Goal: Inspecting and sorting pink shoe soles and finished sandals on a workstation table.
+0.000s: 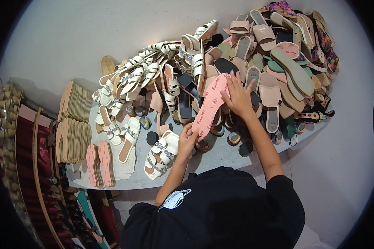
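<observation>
A pink shoe insole (211, 103) with print on its face is held tilted above the heap of shoes. My left hand (188, 140) pinches its lower, narrow end, thumb on the printed side. My right hand (239, 96) lies on the upper, wider end with its fingers stretched out and spread against the surface. Beside my left hand, a white strappy sandal with a jewelled band (162, 155) rests on the table. Directly behind the insole are black and beige block-heeled shoes, partly hidden by it.
White strappy sandals (133, 76) pile up at the back left of the table (141, 180). Beige, green and floral slides (270, 87) heap to the right. Tan sole stacks (73, 139) and two smaller pink insole stacks (106, 164) stand at left. A rack (39, 153) is beyond the left edge.
</observation>
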### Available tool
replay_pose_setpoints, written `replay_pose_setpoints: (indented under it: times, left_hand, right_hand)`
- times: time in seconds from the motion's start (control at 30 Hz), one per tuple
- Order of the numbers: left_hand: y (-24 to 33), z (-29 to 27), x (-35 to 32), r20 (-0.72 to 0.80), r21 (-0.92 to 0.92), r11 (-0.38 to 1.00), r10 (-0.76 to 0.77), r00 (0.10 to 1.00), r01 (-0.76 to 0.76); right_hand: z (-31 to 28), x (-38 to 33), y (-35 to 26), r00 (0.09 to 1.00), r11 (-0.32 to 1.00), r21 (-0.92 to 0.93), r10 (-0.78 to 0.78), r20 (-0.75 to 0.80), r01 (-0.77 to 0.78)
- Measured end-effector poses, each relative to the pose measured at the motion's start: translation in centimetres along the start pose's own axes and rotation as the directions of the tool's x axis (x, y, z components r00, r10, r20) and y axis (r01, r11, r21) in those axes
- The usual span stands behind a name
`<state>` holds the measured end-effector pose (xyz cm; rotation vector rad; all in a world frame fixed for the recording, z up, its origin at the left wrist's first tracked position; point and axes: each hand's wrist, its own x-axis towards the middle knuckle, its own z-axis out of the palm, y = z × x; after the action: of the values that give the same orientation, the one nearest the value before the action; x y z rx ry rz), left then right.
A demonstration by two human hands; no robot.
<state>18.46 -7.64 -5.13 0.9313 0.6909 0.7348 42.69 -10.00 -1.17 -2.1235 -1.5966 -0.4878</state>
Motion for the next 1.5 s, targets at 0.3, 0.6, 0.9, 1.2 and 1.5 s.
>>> replay_pose_setpoints:
  times: [0.3, 0.6, 0.9, 1.2, 1.5]
  left_hand:
    - [0.6, -0.8, 0.1, 0.041, 0.046, 0.995, -0.085, 0.995, 0.084]
    - [-0.3, -1.2, 0.1, 0.023, -0.122, 0.99, -0.066, 0.998, 0.069]
    - [0.4, -0.5, -1.4, 0.024, 0.01, 0.999, 0.043, 0.999, -0.044]
    - [2.4, -5.5, -5.7, -0.011, 0.005, 0.999, 0.044, 0.999, -0.044]
    - [5.8, -14.0, -10.4, -0.25, 0.072, 0.994, 0.102, 0.963, -0.086]
  right_hand:
    - [1.2, -1.8, -3.9, 0.969, 0.99, -0.079, -0.098, 0.225, 0.118]
    - [-2.2, -7.9, -7.4, 0.74, 0.68, 0.64, -0.624, 0.251, 0.357]
    - [-4.2, -8.1, -5.9, 0.985, 0.666, 0.731, -0.165, -0.052, 0.15]
    - [-1.7, -9.6, -8.8, 0.975, 0.907, 0.399, -0.051, -0.218, 0.137]
    - [1.5, -8.2, -19.7, 0.977, 0.78, 0.594, -0.206, -0.053, 0.196]
